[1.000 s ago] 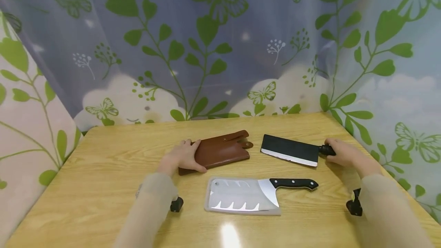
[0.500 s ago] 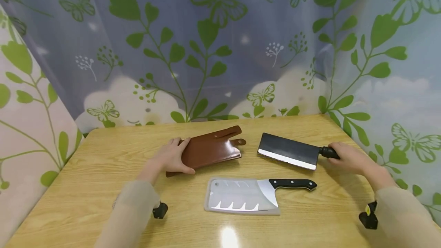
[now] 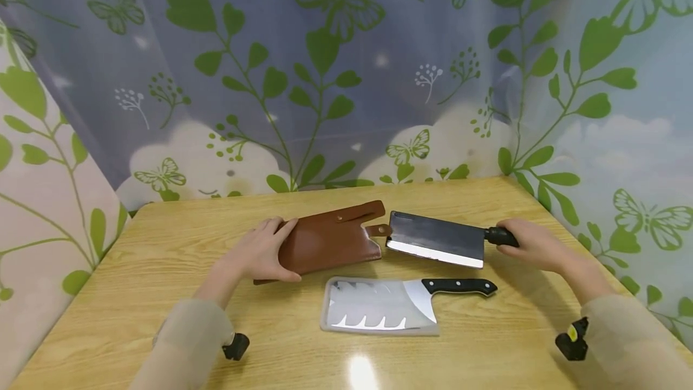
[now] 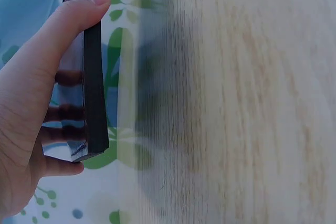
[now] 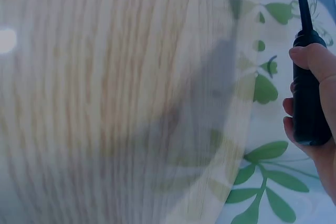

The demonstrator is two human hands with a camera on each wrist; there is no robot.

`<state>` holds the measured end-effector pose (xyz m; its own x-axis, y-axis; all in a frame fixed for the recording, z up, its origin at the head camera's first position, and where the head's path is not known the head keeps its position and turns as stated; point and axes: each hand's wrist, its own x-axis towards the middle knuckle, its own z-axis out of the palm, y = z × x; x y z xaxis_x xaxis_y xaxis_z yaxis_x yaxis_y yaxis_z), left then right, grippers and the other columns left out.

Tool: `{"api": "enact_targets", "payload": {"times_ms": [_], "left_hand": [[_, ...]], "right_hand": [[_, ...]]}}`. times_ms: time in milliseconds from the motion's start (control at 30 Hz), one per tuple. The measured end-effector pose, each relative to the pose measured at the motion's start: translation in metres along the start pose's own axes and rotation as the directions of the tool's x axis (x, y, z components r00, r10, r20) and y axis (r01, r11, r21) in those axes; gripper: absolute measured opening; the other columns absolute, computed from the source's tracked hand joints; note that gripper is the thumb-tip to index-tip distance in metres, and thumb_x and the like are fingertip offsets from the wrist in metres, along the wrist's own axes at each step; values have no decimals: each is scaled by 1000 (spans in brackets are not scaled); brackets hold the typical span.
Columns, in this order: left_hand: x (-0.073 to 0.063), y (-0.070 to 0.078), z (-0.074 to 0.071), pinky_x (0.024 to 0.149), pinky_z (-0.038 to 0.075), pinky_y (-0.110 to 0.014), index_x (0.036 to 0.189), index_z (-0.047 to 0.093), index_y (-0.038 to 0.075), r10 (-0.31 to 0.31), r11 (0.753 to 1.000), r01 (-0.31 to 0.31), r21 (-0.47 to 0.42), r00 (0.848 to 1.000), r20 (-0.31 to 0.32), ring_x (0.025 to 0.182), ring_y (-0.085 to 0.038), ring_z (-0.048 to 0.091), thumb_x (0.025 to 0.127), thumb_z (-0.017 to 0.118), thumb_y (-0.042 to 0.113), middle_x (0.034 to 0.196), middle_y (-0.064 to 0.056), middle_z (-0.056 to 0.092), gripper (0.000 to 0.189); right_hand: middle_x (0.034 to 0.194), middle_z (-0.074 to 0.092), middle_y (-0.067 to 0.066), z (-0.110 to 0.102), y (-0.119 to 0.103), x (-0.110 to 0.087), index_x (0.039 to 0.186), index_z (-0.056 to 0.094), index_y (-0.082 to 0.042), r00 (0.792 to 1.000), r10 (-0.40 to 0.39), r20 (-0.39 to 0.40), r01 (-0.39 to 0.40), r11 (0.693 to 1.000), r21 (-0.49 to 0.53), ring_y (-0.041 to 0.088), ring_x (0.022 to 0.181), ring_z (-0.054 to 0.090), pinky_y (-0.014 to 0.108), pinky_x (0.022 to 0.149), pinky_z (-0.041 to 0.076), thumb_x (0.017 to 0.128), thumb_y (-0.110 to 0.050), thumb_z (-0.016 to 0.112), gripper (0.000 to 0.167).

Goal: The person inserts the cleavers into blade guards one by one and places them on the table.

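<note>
My left hand [image 3: 260, 251] grips the closed end of a brown leather knife sheath [image 3: 325, 239], thumb along its near edge and fingers around the far side. In the left wrist view the sheath's dark edge [image 4: 95, 87] stands clear of the table, fingers behind it. My right hand [image 3: 533, 244] holds a cleaver [image 3: 435, 236] with a dark blade and bright cutting edge by its black handle [image 5: 310, 103]. The cleaver's front end is right at the sheath's open mouth, where the snap strap [image 3: 379, 230] overlaps the blade's corner.
A second cleaver [image 3: 460, 286] with a riveted black handle lies nearer on the wooden table [image 3: 135, 269], its blade inside a translucent cover [image 3: 368, 306]. A curtain with green leaves and butterflies [image 3: 335, 107] hangs behind the table and along both sides.
Both hands have lifted their things; the sheath first shifted left and tipped up. The cleaver has since moved left, so its front end now meets the sheath's mouth.
</note>
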<state>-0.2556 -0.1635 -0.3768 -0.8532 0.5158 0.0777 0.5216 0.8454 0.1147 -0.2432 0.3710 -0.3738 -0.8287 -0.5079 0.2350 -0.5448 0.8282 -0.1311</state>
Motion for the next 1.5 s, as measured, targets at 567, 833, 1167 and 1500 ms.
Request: {"api": "enact_targets", "payload": {"times_ms": [567,833,1167,1500], "left_hand": [[-8,0,1,94,34,-58,147,24,11,55,998,-54,14,997,-55,127,-40,32,59,68,72,139,-21,33,116],[-11,-2,2,93,33,-59,147,26,11,65,996,-63,68,997,-41,127,-39,33,60,68,71,139,-21,33,114],[-14,-6,1,93,31,-61,147,26,10,61,995,-55,81,996,-67,127,-41,32,59,70,69,140,-23,32,114],[-14,-7,-4,92,32,-61,147,26,9,73,989,-60,132,993,-92,127,-43,31,59,72,67,140,-25,31,114]], "right_hand": [[97,60,10,2,-30,12,108,58,2,998,-48,-40,52,994,96,20,81,56,38,65,44,80,-10,71,33],[95,60,10,2,-31,11,106,58,2,998,-54,-34,57,994,96,20,80,56,38,65,45,79,-8,72,33],[93,60,8,-6,-27,12,106,57,0,998,-50,-45,53,996,68,18,77,54,37,62,44,78,-9,72,33],[96,60,9,-8,-28,12,107,58,1,997,-43,-57,47,997,62,20,79,56,38,63,44,79,-10,72,33]]}}
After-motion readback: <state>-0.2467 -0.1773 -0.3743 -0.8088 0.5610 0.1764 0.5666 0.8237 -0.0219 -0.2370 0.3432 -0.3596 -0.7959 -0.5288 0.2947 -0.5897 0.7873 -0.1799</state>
